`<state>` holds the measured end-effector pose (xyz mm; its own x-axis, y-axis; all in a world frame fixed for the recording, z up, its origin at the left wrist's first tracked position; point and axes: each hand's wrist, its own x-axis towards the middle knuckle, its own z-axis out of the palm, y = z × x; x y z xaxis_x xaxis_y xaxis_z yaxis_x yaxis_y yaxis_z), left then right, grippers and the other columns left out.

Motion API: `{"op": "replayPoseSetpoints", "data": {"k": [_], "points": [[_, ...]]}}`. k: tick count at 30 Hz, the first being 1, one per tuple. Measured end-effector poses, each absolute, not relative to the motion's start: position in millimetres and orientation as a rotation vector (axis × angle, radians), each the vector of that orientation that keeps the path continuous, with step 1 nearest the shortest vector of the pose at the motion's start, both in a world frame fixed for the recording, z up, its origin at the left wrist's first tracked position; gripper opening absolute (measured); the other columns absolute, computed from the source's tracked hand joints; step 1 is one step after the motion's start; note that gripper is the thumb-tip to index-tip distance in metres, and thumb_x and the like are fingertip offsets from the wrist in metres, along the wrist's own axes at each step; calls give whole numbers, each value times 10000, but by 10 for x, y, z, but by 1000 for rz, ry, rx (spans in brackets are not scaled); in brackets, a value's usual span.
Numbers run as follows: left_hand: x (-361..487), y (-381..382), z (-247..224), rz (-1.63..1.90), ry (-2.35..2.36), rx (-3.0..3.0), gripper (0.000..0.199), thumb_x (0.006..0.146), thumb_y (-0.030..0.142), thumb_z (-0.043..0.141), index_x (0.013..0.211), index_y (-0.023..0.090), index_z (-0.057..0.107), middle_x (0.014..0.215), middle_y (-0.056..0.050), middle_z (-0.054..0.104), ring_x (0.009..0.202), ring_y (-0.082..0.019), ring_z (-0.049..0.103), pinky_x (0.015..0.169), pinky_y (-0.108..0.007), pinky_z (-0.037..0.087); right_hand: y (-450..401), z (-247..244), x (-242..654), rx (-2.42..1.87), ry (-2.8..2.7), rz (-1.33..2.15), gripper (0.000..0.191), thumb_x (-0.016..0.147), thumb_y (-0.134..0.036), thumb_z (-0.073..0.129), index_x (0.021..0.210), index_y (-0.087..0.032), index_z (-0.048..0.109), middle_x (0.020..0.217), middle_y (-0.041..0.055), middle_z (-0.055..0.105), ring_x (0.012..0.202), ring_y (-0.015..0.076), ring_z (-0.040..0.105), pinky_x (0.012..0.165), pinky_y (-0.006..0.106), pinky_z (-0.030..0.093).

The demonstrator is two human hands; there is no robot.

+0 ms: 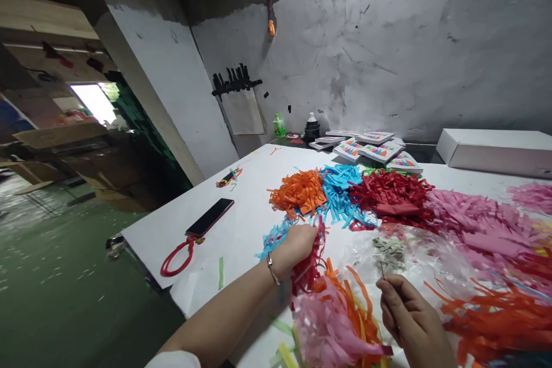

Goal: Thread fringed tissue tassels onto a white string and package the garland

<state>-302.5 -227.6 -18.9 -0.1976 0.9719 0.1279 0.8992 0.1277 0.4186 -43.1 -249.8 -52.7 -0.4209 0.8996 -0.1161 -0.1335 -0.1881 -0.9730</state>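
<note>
Your left hand (295,247) is sitting at the crimson paper fringe (307,276), just below the frame's centre; its fingertips are facing away, so I cannot tell whether they are gripping. Your right hand (411,319), at lower right, is pinching a thin strip (382,269) between thumb and forefinger. Just above that strip, grey-green pieces (389,252) are lying on clear plastic (440,259). An orange fringe bundle (297,191) is lying right of centre.

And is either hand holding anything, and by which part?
Right hand: a thin wire-like piece, pinched at its lower end. Left hand: it's at red fringe strips, but its grip is hidden, so I can't tell.
</note>
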Motion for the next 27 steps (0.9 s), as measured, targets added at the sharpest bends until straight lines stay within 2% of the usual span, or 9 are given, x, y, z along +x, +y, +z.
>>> {"op": "replayPoseSetpoints", "data": {"k": [2,5,9,12,14,19,23,25,27], "points": [[-3001,-2351,-179,707,2248,1870,99,942,182,611,1024,159,662,1023,-69,682,911,-205,666,814,-367,553,-2501,-529,-420,-983,-1317,1665,493,800,-675,656,844,-191,567,551,-89,342,486,66,291,463,194,189],[-2890,-2605,-85,942,2267,1869,201,893,45,550,1017,172,645,986,-71,681,906,-202,653,821,-323,515,-2537,-489,-425,-1001,-1352,1570,469,819,-660,638,813,-196,574,541,-84,360,476,70,317,454,196,214],[-2624,-3011,39,1164,2136,1873,97,879,128,619,962,177,623,832,-16,664,709,-149,618,671,-245,505,-2641,-409,-430,-1004,-1426,1396,433,841,-636,616,845,-203,636,565,-41,502,505,108,460,458,206,342],[-2382,-3235,86,1357,1797,1908,40,867,171,675,878,183,639,778,-5,662,658,-132,598,607,-218,479,-2771,-335,-436,-961,-1451,1308,387,882,-585,589,977,-222,682,589,-37,554,524,122,518,493,207,408],[-2240,-3329,102,1425,1590,1945,57,879,130,648,897,185,652,798,-17,681,688,-133,612,629,-217,476,-2860,-278,-449,-871,-1499,1257,326,909,-526,582,1041,-247,688,602,-44,571,513,116,520,505,202,424],[-2064,-3451,94,1418,1426,2039,199,896,68,587,1028,201,654,936,-57,719,828,-160,633,740,-247,480,-2961,-163,-427,-686,-1575,1204,224,950,-435,546,913,-255,673,710,-17,615,574,112,546,518,181,442],[-2115,-3504,117,1428,1364,1844,118,931,286,645,999,196,678,944,-73,695,886,-199,618,797,-292,471,-2965,-170,-316,-764,-1520,1140,194,960,-411,546,923,-253,653,647,-37,553,559,106,546,504,164,440],[-2144,-3524,165,1471,1310,1660,283,969,449,568,967,194,691,937,-75,672,894,-206,614,814,-305,467,-2983,-198,-279,-736,-1536,1060,161,961,-380,553,929,-259,655,668,-34,580,571,106,567,529,165,455],[-2137,-3543,224,1422,1290,1602,384,992,509,488,962,190,699,957,-84,660,923,-213,608,845,-318,459,-3010,-231,-273,-657,-1577,961,118,963,-329,554,967,-273,658,742,-24,639,601,110,593,568,175,473]]}}
